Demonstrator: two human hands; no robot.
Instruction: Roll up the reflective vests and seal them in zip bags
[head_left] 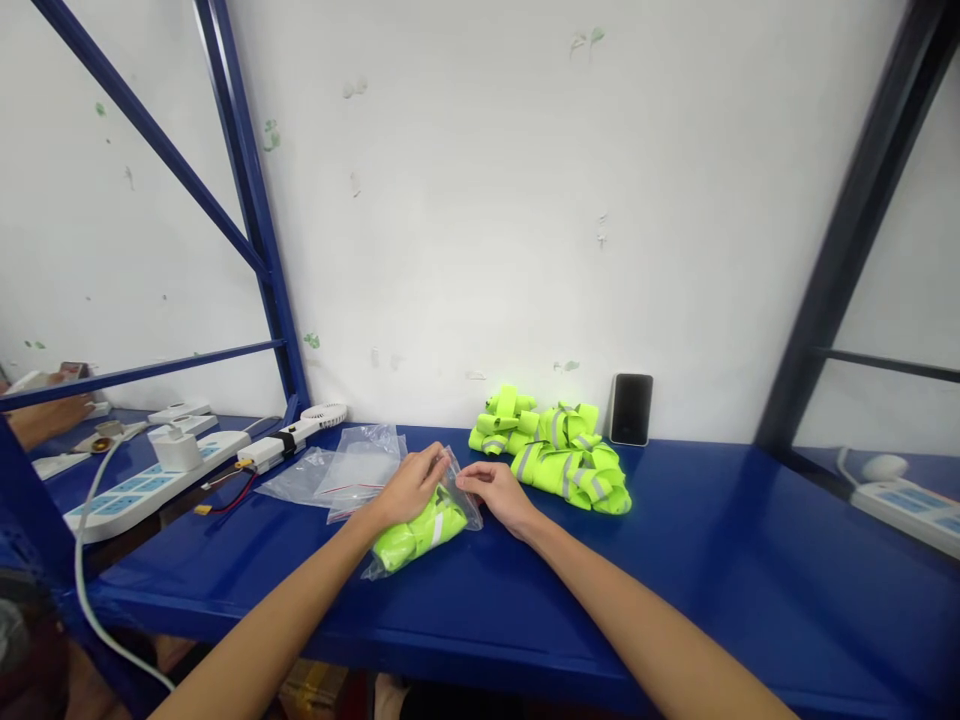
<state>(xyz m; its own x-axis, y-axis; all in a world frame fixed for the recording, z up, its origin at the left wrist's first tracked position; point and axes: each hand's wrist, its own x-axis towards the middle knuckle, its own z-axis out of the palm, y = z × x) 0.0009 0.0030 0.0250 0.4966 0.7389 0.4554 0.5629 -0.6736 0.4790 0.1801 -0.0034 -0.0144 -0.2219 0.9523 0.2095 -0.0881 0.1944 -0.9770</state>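
Observation:
A clear plastic zip bag (474,512) with a folded neon-yellow reflective strap bundle (420,535) inside lies on the blue table. My left hand (415,487) rests over the bag, its fingers closed on the upper edge. At the same edge, my right hand (501,492) pinches the bag's corner between thumb and fingers. Loose flat clear bags (360,462) overlap just beyond my left hand. Past my right hand sits a pile of neon-yellow straps with grey reflective stripes (574,475).
A black-faced phone-like device (631,408) leans on the wall. To the left are a white handheld fan (292,440), a power strip (150,490) with a white plug, and blue rack posts (259,220). Another person's hand (56,408) shows at far left; another power strip (911,510) lies right.

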